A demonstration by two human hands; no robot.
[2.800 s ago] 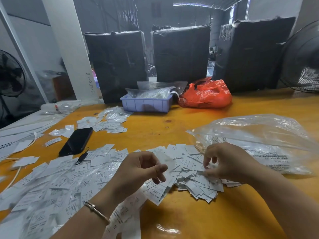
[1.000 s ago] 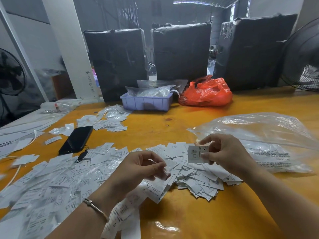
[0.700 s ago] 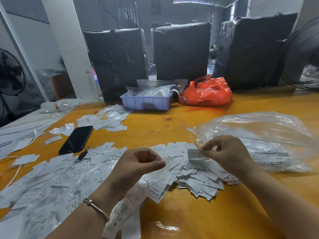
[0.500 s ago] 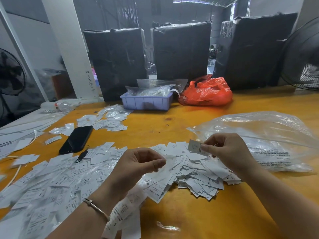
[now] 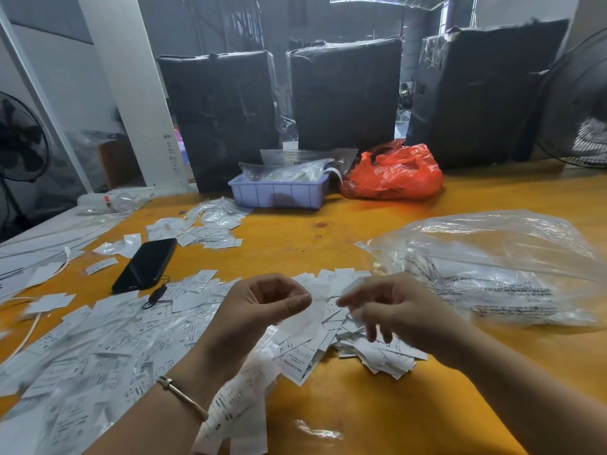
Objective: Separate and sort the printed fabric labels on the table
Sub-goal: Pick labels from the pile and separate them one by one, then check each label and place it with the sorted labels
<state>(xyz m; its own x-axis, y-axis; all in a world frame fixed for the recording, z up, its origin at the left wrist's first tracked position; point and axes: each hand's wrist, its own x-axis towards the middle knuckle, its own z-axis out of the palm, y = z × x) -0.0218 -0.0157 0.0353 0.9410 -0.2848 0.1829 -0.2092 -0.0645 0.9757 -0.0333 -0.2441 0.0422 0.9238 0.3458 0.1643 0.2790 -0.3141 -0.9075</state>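
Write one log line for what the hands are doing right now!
left hand grips stack of labels | right hand blurred, over label pile | phone left | clear bag right

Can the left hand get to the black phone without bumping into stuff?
Probably yes. The black phone lies flat just beyond the left hand, with only flat loose labels between them. But that hand is already holding a bunch of labels.
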